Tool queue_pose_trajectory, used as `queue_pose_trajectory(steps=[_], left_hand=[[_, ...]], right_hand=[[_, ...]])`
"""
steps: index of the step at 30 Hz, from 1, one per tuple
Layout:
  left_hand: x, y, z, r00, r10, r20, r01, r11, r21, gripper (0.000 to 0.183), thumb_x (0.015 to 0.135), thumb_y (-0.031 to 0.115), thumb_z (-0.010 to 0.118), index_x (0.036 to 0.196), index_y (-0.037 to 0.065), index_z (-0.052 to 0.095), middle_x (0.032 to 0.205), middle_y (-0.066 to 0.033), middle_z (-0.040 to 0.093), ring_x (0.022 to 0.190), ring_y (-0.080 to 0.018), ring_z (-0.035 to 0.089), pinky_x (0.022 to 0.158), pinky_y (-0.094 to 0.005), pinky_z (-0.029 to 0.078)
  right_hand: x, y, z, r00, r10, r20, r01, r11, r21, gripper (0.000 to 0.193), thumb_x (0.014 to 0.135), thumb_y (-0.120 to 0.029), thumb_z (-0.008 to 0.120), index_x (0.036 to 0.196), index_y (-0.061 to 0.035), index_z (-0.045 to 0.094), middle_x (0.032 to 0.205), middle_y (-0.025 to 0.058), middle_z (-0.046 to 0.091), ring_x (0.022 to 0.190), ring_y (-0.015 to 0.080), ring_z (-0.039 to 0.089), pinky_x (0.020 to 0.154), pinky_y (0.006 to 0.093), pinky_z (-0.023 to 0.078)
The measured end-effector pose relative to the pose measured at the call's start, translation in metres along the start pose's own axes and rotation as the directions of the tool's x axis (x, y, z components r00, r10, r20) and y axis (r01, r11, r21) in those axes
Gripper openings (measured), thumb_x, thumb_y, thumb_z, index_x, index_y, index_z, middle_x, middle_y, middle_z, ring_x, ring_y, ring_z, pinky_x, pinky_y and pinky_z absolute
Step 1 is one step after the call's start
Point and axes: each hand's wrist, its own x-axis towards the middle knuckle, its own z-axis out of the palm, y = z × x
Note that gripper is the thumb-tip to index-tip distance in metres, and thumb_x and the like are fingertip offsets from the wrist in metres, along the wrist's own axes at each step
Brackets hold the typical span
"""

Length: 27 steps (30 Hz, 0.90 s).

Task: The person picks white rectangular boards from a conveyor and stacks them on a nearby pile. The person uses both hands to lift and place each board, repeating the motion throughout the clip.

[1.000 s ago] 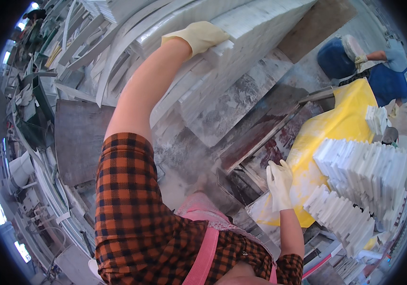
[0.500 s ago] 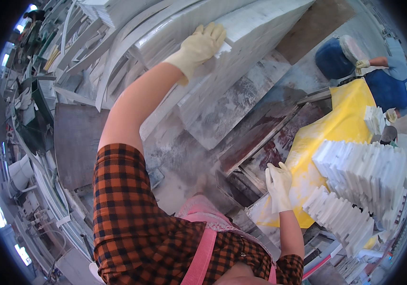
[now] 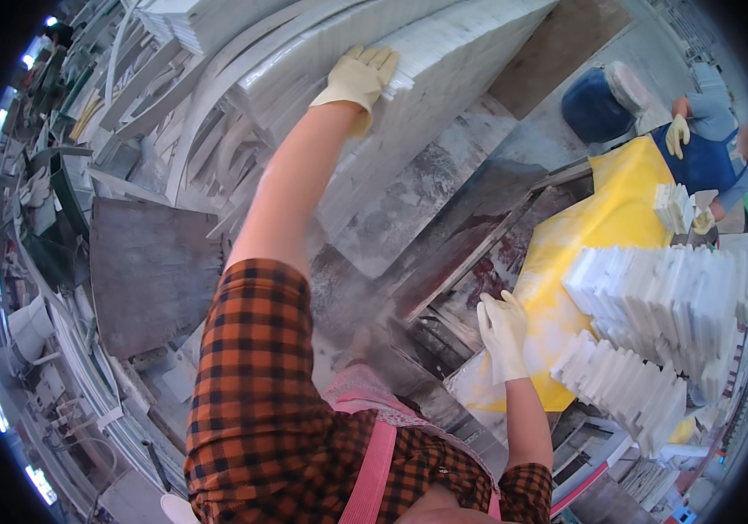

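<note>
My left hand, in a cream rubber glove, reaches far forward to the top edge of a long stack of white stone slabs. Its fingers are stretched out side by side over the slab edges; the undersides of the fingers are hidden. Beside the fingertips, a few slab edges stick out from the stack. My right hand, gloved alike, hovers near the left edge of a yellow sheet. Its fingers are loosely bent and apart, with nothing visible in them.
Rows of white stone pieces stand on the yellow sheet at right. Behind it a co-worker in a blue apron sits near a blue stool. A brown board and loose strips lie at left. A wooden frame runs before the sheet.
The view has shifted slightly. My left hand stays on the stack, its arm now straighter. My right hand holds its pose. The co-worker's gloved hand has come away from the stool.
</note>
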Motion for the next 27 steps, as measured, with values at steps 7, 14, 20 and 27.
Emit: queue_pose_trajectory(steps=[7,14,20,27], left_hand=[[-0.068,0.009,0.000,0.794,-0.090,-0.601,-0.143,0.933,-0.330,0.051,0.094,0.001,0.052,0.144,0.000,0.049,0.137,-0.0190,0.059,0.129,-0.0334,0.055,0.114,-0.0414,0.040],[-0.155,0.025,0.087,0.899,-0.270,-0.346,-0.093,0.652,-0.753,0.044,0.098,0.010,0.057,0.141,0.001,0.056,0.141,-0.0217,0.058,0.132,-0.0392,0.054,0.112,-0.0447,0.043],[-0.151,0.041,0.108,0.862,-0.395,-0.319,0.010,0.641,-0.767,0.044,0.100,0.018,0.055,0.140,0.000,0.055,0.142,-0.0218,0.057,0.133,-0.0395,0.052,0.115,-0.0443,0.040],[-0.150,0.039,0.092,0.901,-0.384,-0.200,0.094,0.624,-0.776,0.047,0.098,0.021,0.056,0.139,-0.001,0.054,0.144,-0.0197,0.055,0.134,-0.0373,0.049,0.114,-0.0454,0.039]], right_hand=[[-0.005,0.000,0.002,0.999,0.002,-0.051,-0.001,1.000,0.012,0.024,0.095,-0.021,0.064,0.106,-0.0038,0.075,0.086,0.0160,0.073,0.084,0.0343,0.069,0.099,0.0445,0.052],[0.107,-0.035,0.033,0.969,0.128,-0.213,0.035,0.779,0.626,0.038,0.109,-0.021,0.051,0.137,0.0037,0.059,0.132,0.0174,0.067,0.127,0.0248,0.062,0.108,0.0332,0.046],[0.251,-0.108,0.049,0.938,0.343,-0.052,-0.017,0.194,0.981,0.069,0.110,-0.047,0.033,0.159,0.0001,0.023,0.164,0.0167,0.028,0.153,0.0248,0.026,0.125,0.0386,0.020],[0.346,-0.187,0.031,0.801,0.586,0.121,-0.141,-0.011,0.990,0.088,0.105,-0.068,0.021,0.161,-0.0005,0.023,0.167,0.0149,0.030,0.153,0.0258,0.029,0.125,0.0349,0.018]])
